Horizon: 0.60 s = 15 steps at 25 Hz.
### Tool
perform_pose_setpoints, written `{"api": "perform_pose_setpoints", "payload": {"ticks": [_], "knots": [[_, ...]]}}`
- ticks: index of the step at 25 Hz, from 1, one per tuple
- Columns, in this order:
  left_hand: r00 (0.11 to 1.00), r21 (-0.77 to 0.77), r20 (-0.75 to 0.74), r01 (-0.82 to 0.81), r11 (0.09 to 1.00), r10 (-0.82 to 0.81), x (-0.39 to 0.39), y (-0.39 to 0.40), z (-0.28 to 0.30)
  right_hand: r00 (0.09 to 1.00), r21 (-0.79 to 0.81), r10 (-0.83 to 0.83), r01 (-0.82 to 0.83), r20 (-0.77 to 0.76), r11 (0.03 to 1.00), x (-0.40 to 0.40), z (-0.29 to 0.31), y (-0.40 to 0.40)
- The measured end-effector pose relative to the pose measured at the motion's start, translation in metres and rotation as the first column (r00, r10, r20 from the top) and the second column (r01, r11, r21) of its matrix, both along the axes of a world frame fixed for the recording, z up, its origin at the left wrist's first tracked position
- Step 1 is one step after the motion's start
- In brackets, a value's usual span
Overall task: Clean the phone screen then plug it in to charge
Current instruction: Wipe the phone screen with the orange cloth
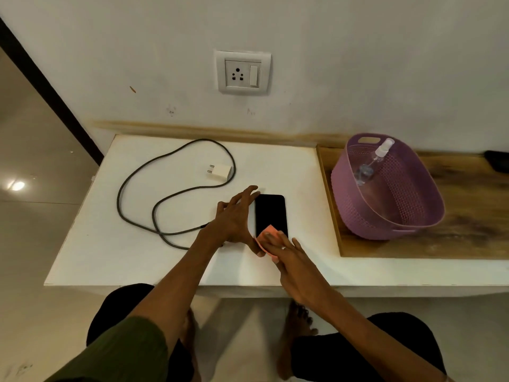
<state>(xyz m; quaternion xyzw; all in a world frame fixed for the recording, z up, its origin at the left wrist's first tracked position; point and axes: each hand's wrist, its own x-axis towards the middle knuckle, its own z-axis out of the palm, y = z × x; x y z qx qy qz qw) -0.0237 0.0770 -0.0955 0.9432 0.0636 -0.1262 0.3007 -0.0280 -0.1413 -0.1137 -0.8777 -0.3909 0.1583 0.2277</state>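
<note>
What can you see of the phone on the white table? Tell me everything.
The phone is a black slab with rounded corners and a dark, unlit screen, lying flat and face up on the white table, its length pointing toward the wall. The left hand steadies its left edge with straight fingers; the right hand presses an orange cloth on its near end.

My right hand (pixel 297 268) and the orange cloth (pixel 265 235) under it cover the near end of the phone (pixel 270 213). My left hand (pixel 234 219) hides the phone's left edge, and the cable (pixel 137 194) vanishes behind that wrist. A dark thing (pixel 498 161) on the bench (pixel 137 257) is cut off at the right edge.
</note>
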Motion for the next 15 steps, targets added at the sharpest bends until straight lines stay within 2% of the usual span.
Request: {"api": "perform_pose_setpoints", "payload": {"ticks": [3, 5, 7, 13, 15], "knots": [[1.000, 0.009, -0.009, 0.009, 1.000, -0.008, 0.002, 0.001, 0.000, 0.999, -0.009, 0.037, -0.036, 0.038, 0.999, -0.005, 0.005, -0.015], [1.000, 0.013, -0.012, 0.010, 1.000, -0.009, 0.003, 0.001, 0.001, 0.986, -0.071, 0.118, -0.110, 0.122, 0.991, -0.004, 0.007, -0.021], [1.000, 0.009, -0.007, 0.004, 1.000, -0.004, 0.004, 0.002, 0.001, 0.980, -0.149, 0.136, -0.114, 0.144, 0.982, -0.005, 0.007, -0.022], [1.000, -0.009, 0.006, -0.005, 1.000, 0.005, 0.002, -0.001, 0.001, 0.999, -0.246, -0.033, 0.032, 0.001, 0.969, 0.004, 0.004, -0.009], [1.000, -0.010, -0.005, -0.004, 1.000, 0.004, 0.002, -0.001, 0.002, 0.994, -0.208, -0.105, 0.102, -0.001, 0.973, 0.014, 0.005, 0.002]]}}
